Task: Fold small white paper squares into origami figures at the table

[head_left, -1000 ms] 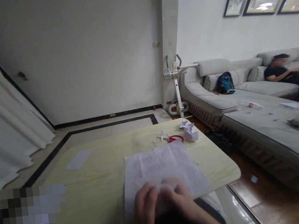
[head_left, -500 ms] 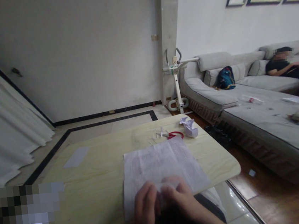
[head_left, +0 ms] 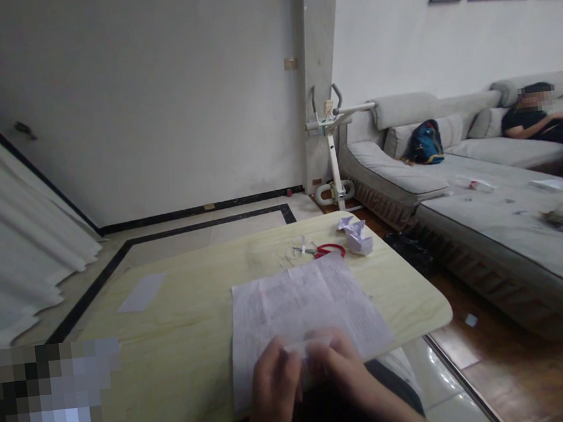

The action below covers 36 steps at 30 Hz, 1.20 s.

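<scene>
At the near edge of the table, my left hand point(head_left: 275, 379) and my right hand point(head_left: 338, 365) are close together, both with curled fingers. Pinched between them is a small whitish piece of paper point(head_left: 297, 350), blurred and partly covered by the fingers. Beneath and beyond the hands lies a large creased sheet of paper point(head_left: 298, 302) with faint print. Past its far edge rest red-handled scissors point(head_left: 330, 251), with thin pale scraps around the blades. Beside them are crumpled or folded pieces of paper point(head_left: 359, 239).
On the left of the pale wooden table point(head_left: 190, 355) lies a paper strip point(head_left: 142, 293). A grey sofa point(head_left: 492, 202) with a backpack point(head_left: 426, 143) runs along the right. A person point(head_left: 536, 120) sits at its far end. White exercise equipment point(head_left: 333, 155) stands beyond the table.
My hands stay together at nearly the same spot, with the fingers shifting slightly around the small paper. The view has tilted a little; the things on the table lie unchanged.
</scene>
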Tool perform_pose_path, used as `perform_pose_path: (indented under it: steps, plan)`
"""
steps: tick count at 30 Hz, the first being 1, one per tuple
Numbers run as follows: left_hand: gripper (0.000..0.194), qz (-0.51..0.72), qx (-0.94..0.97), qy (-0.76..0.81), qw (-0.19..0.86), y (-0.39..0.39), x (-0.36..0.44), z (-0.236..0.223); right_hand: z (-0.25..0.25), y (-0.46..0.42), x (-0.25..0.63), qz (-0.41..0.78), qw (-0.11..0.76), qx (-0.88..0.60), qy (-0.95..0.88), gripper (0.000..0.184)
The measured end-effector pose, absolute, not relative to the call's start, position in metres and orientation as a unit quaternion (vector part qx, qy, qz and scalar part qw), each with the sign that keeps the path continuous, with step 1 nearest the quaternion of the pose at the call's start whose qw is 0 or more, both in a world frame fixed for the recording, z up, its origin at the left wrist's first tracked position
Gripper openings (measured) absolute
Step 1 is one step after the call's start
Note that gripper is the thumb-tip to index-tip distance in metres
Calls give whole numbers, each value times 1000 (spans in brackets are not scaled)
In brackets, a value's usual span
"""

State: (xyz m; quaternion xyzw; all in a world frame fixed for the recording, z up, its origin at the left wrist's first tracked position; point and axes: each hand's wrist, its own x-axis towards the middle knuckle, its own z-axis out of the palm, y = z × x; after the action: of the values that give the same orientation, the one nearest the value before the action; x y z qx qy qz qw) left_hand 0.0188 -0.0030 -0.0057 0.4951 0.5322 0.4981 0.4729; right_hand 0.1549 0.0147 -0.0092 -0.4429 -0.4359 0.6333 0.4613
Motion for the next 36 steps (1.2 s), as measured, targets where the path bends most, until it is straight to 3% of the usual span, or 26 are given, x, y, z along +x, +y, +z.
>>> perform_pose_path:
  steps: [7, 20, 27, 36]
  plan:
    - [35, 531, 437, 520, 507, -3, 17, -10, -13, 21, 154, 630, 455, -417, -471, 44]
    - [42, 485, 477, 564, 469, 3, 16, -7, -12, 23, 161, 549, 461, -415, -559, 53]
    - [41, 478, 508, 553, 456, 6, 14, 3, -10, 24, 161, 409, 507, -451, -610, 22]
    - [46, 483, 467, 585, 455, 8, 12, -12, -19, 24, 163, 311, 486, -419, -702, 13]
